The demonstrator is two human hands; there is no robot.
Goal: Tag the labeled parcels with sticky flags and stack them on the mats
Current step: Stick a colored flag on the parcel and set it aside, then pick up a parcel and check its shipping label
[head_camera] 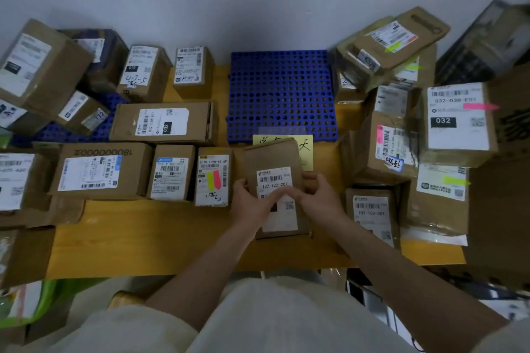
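Note:
A flat brown parcel (272, 157) with a white label reading 122-122-C07 lies on the wooden table in front of me. My left hand (249, 200) grips its left edge, thumb lying across the label. My right hand (315, 198) holds the right edge, and its fingers reach over the label's middle. Whether a sticky flag sits between the fingertips is hidden. A blue perforated mat (281, 94) lies bare behind the parcel. A small box (213, 178) to the left carries a yellow and a pink flag.
Flagged parcels are stacked at the right (456, 120). Unflagged boxes crowd the left (163, 123), some on a second blue mat (57, 132). A yellow handwritten note (307, 146) peeks from behind the held parcel. The table's front edge (172, 266) is near my lap.

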